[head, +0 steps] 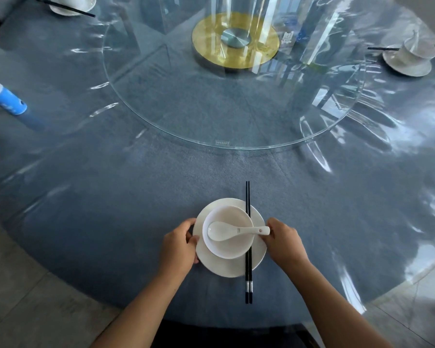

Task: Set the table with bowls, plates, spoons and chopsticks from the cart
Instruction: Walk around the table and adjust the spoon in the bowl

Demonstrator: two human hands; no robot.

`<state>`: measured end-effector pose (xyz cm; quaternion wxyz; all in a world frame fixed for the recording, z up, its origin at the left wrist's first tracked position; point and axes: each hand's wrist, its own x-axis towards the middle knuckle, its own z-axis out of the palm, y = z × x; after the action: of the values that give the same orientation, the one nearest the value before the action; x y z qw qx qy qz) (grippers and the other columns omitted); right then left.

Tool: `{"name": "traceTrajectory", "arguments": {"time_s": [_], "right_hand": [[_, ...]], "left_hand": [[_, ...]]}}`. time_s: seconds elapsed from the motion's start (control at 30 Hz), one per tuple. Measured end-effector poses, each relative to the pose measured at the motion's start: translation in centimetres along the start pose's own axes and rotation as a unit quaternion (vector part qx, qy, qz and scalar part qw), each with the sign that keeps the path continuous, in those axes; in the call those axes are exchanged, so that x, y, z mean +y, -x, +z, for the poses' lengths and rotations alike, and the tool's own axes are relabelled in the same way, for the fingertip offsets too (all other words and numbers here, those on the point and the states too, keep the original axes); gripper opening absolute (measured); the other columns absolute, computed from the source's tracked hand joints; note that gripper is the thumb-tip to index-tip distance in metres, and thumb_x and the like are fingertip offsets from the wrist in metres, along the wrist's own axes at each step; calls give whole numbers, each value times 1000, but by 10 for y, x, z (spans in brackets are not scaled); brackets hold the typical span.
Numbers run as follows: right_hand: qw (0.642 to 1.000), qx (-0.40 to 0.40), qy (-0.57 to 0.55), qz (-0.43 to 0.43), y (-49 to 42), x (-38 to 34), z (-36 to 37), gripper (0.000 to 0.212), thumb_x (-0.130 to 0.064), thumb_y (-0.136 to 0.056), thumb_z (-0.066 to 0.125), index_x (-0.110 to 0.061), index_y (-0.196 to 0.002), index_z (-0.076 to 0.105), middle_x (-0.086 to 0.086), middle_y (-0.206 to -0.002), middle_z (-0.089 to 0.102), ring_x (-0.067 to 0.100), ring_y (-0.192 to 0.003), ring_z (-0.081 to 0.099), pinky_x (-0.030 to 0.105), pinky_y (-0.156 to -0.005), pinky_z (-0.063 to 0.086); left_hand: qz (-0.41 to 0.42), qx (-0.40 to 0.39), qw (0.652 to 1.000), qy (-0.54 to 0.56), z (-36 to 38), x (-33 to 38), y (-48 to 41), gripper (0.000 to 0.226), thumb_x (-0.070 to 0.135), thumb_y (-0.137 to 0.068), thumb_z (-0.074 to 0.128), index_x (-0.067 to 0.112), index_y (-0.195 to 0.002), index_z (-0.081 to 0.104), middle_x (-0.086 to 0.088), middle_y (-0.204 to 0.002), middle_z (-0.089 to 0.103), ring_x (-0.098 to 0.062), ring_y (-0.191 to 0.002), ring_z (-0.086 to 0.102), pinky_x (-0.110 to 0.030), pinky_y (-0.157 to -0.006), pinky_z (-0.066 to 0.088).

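table point(111, 197) under plate point(226, 268) | left hand point(178, 244), right hand point(284, 239) gripped plate's rims | bowl point(226, 248) on plate | chopsticks point(248, 197) across plate's right side | spoon point(226, 232) in bowl | step: probably straightening this setting; next: gentle release

Banquet dining room: big round table point(111, 222), glass lazy Susan point(186, 109).

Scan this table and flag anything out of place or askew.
A blue bottle with a white cap sits at the left of the table; it is not tableware. The near plate, bowl, spoon and chopsticks look orderly.
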<state>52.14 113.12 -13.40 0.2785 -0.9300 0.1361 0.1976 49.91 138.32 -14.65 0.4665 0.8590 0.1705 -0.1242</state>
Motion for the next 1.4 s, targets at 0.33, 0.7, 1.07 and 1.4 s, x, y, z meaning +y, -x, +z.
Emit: {"name": "traceTrajectory", "arguments": {"time_s": [0.33,0.7,1.07,1.4], "right_hand": [[999,4,-46,12,5,1,2,27,-24,-93,52,-3,-77,47,12,-69,62,17,-58,38,31,-52,33],[993,-19,-106,46,7,-4,-10,20,-22,-92,54,-9,-77,56,11,-67,65,21,-51,56,36,-43,51],[952,50,-301,-4,35,-18,-27,19,-31,-97,54,-24,-83,65,5,-70,67,17,-42,62,29,-39,50],[953,0,-302,-34,36,-33,-14,27,-10,-92,61,-36,-93,69,3,-72,73,24,-52,69,34,-50,59]], "left_hand": [[10,-42,999,-22,-8,4,-11,34,7,-93,62,30,-118,66,-1,-66,64,-18,-48,66,-23,-43,55],[30,-59,991,-120,-12,13,-4,28,21,-96,61,32,-121,61,6,-74,66,-21,-59,69,-32,-54,55],[-17,-80,984,156,-14,26,20,32,29,-101,54,34,-133,56,1,-107,67,-21,-71,76,-37,-50,59],[-49,-158,956,241,-6,35,23,50,11,-102,53,40,-143,44,-1,-124,60,-33,-84,75,-43,-66,64]]}}
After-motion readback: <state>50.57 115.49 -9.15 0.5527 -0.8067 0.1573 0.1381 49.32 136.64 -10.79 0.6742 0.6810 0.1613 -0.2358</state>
